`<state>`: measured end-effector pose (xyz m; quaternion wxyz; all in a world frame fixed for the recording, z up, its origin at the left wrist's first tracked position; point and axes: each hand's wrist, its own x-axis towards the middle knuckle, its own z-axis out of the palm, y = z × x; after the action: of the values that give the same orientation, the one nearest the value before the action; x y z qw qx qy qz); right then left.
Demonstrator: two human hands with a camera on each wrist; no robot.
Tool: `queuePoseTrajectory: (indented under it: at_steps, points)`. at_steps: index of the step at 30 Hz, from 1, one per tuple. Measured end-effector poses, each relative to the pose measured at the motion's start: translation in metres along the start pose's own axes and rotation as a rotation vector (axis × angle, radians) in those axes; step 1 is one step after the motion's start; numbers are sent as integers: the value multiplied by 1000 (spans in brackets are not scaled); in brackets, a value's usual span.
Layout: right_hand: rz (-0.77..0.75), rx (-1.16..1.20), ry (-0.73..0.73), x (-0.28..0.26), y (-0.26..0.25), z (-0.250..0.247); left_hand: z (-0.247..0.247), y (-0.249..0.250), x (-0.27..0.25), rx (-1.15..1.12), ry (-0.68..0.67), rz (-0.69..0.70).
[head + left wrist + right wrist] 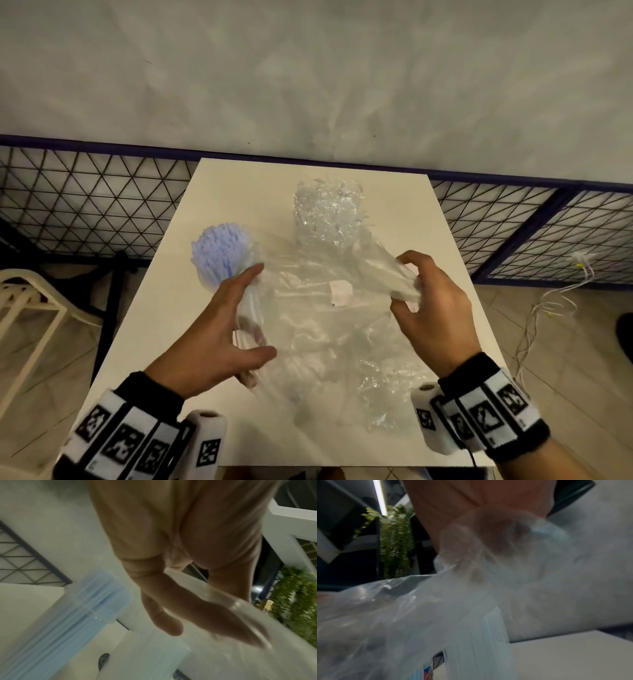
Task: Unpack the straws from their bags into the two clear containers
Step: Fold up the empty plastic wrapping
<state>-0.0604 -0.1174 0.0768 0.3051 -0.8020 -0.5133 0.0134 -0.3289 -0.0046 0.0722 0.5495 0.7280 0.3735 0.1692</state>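
A clear plastic bag (318, 308) is stretched in the air above the white table (164, 308), which serves as the landmark here. The right hand (435, 308), over the table's right half, has its fingers and thumb bunched tight on one gathered end of the bag. The left hand (222, 329), over the left half, has its fingers fairly straight and spread, thumb apart, against the bag's other end; whether they truly clasp the film cannot be told. Toward the table's far left stands a clear container (56, 622) filled with pale blue straws (219, 248), upright. At the far middle a second mass of clear straws or crinkled film (329, 212) rises behind the bag, its outline hard to read. More crumpled film (383, 387) lies on the near right. Beyond the table runs a dark mesh fence (85, 202); a white chair (30, 308) is cut off left of it, cables (541, 308) trail right.
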Motion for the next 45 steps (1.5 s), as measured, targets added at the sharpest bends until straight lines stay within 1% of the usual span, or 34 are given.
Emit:
queuePoseTrajectory:
  at_steps: [2, 3, 6, 8, 10, 11, 13, 15, 16, 17, 18, 19, 20, 21, 22, 23, 24, 25, 26, 27, 28, 29, 30, 31, 33, 35, 36, 38, 40, 42, 43, 44, 45]
  points:
    - [-53, -45, 15, -4, -10, 4, 5, 2, 1, 95, -38, 33]
    - [-82, -24, 11, -7, -14, 8, 8, 4, 1, 134, -43, 50]
    - [-170, 184, -51, -20, -30, 19, 21, 15, 3, 206, 13, 131]
    - [-218, 302, -116, -30, -43, 25, 32, 21, 7, 107, 13, 158]
    - [-250, 381, -209, -39, -57, 29, 42, 29, 12, -153, -12, 137]
    - [-286, 430, -256, -42, -64, 30, 45, 31, 13, -228, -10, 125]
    - [-345, 549, -354, -46, -69, 30, 48, 28, 19, -197, 53, 172]
    - [-275, 664, -504, -46, -67, 23, 48, 21, 23, -195, 118, 194]
    - [-238, 708, -579, -45, -65, 18, 47, 17, 24, -233, 134, 184]
    - [-224, 737, -633, -43, -63, 13, 45, 12, 25, -264, 144, 171]
    - [-237, 734, -646, -41, -61, 9, 44, 9, 24, -281, 151, 161]
    - [-275, 708, -609, -37, -59, 6, 42, 7, 23, -281, 159, 165]
    - [-320, 659, -507, -32, -56, 3, 40, 6, 24, -276, 166, 174]
    - [-353, 592, -373, -26, -51, 1, 37, 6, 24, -275, 168, 186]
    - [-352, 526, -243, -19, -43, 0, 35, 6, 23, -286, 159, 195]
    - [-309, 495, -155, -14, -33, 0, 32, 8, 22, -319, 138, 201]
    - [-221, 517, -147, -8, -25, -1, 29, 11, 20, -367, 105, 189]
    - [-95, 598, -236, -3, -20, -2, 27, 14, 18, -405, 63, 180]
    - [26, 699, -384, 0, -18, -1, 26, 16, 17, -409, 35, 177]
    - [111, 798, -544, 1, -16, 3, 27, 17, 16, -403, 15, 179]
    - [167, 872, -675, 0, -15, 7, 26, 19, 15, -400, -8, 176]
    - [180, 921, -760, -1, -16, 9, 26, 20, 16, -415, -39, 169]
    - [158, 935, -795, -1, -18, 10, 24, 19, 17, -431, -70, 169]
    - [131, 943, -789, -1, -20, 11, 23, 17, 19, -435, -92, 176]
    - [85, 961, -712, 3, -17, 10, 18, 13, 19, -399, -120, 187]
    - [5, 969, -648, 9, -13, 9, 13, 11, 18, -366, -95, 205]
    - [-43, 969, -644, 12, -11, 9, 12, 13, 16, -347, -87, 213]
    - [-102, 1015, -657, 17, -6, 10, 11, 15, 13, -382, -129, 222]
    - [-98, 1049, -678, 24, -5, 8, 10, 12, 12, -518, -255, 168]
    - [-167, 999, -713, 34, -8, 4, 9, 11, 12, -684, -427, 50]
    - [-223, 952, -740, 38, -10, 2, 10, 12, 14, -706, -472, -3]
    - [-270, 895, -768, 42, -13, 1, 13, 17, 15, -677, -482, -51]
    - [-302, 831, -798, 45, -17, 0, 17, 22, 17, -587, -457, -65]
